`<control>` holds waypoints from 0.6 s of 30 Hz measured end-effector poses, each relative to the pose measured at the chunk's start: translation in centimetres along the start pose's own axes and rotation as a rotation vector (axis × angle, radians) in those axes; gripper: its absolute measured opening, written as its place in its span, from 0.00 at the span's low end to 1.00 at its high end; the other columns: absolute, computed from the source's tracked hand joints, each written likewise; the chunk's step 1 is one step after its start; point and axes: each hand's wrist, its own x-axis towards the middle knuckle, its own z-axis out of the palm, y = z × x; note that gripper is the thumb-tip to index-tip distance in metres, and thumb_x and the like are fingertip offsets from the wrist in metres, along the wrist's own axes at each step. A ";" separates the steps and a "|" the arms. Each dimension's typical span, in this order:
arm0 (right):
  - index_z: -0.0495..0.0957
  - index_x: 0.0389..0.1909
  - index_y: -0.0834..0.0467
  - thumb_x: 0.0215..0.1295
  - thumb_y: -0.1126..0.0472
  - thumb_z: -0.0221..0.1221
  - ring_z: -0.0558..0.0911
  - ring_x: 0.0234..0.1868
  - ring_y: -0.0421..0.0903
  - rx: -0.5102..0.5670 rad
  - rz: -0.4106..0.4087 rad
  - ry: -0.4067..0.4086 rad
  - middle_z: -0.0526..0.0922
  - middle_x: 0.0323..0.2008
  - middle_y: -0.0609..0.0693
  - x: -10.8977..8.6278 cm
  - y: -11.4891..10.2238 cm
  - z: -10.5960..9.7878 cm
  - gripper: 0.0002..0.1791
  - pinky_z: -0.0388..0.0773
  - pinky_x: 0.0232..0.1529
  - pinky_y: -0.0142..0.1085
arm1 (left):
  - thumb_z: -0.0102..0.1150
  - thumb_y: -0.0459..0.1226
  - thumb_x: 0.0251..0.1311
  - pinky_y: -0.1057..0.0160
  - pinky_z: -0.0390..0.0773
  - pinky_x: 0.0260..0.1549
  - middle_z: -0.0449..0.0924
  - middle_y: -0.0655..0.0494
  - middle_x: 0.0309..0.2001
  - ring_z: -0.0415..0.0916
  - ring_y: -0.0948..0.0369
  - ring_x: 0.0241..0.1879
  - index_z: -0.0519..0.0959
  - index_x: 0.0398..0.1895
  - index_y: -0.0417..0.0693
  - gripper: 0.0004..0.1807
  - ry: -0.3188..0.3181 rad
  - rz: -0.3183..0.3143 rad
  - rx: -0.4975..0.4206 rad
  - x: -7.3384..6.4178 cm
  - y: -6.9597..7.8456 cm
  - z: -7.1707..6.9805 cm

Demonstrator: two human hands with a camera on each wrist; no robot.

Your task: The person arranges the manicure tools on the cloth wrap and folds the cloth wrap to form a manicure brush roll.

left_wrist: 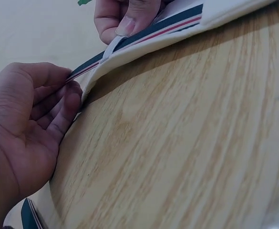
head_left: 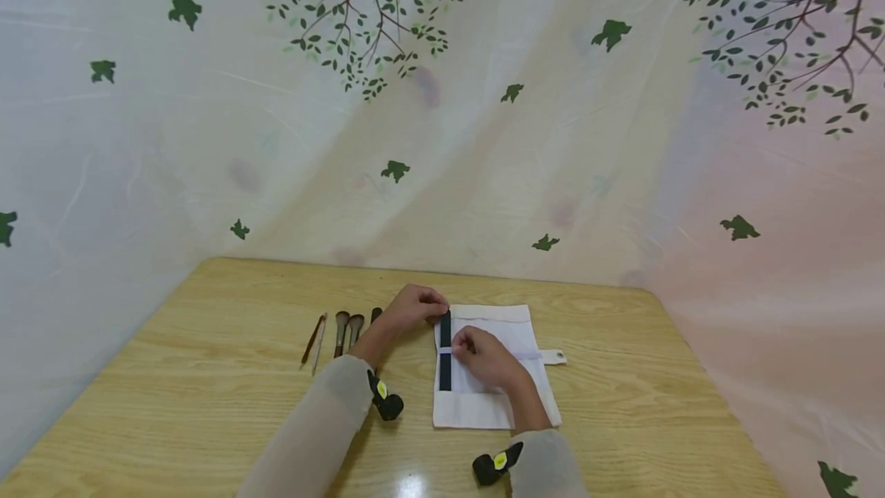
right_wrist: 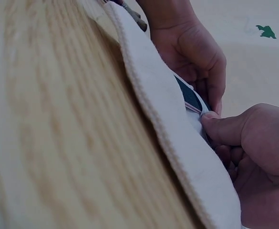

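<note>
On the table lies a white cloth roll-up pouch point(head_left: 477, 412), opened flat, with a snap tab point(head_left: 555, 357) at its right side. A flat dark stick point(head_left: 445, 373) runs along the pouch's left edge, under a pale elastic band point(left_wrist: 109, 50). White and red layers show along the stick's side in the left wrist view. My left hand point(head_left: 413, 306) pinches the stick's far end. With thumb and fingertips, my right hand point(head_left: 487, 360) pinches the elastic band beside the stick; its other fingers are curled.
Left of the pouch lie two thin tools point(head_left: 313, 340) and two soft-headed brushes point(head_left: 342, 321). A dark-ended item point(head_left: 376, 313) is partly hidden behind my left forearm. The wooden table point(head_left: 207, 375) meets a printed cloth backdrop point(head_left: 311, 175) at its far edge.
</note>
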 end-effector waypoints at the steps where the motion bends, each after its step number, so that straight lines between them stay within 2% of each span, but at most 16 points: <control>1: 0.77 0.42 0.57 0.77 0.62 0.57 0.74 0.38 0.45 -0.001 -0.001 0.002 0.76 0.34 0.47 0.0 0.0 0.0 0.03 0.71 0.43 0.40 | 0.63 0.32 0.69 0.64 0.80 0.35 0.87 0.51 0.35 0.80 0.62 0.32 0.87 0.41 0.38 0.07 -0.005 0.003 0.001 0.0 0.0 0.0; 18: 0.77 0.43 0.57 0.77 0.63 0.57 0.74 0.39 0.46 0.004 0.030 0.008 0.76 0.35 0.48 -0.1 -0.5 0.1 0.03 0.70 0.44 0.41 | 0.61 0.31 0.67 0.65 0.79 0.34 0.87 0.52 0.34 0.79 0.64 0.31 0.87 0.40 0.35 0.08 -0.130 0.102 0.038 -0.3 -0.2 -0.7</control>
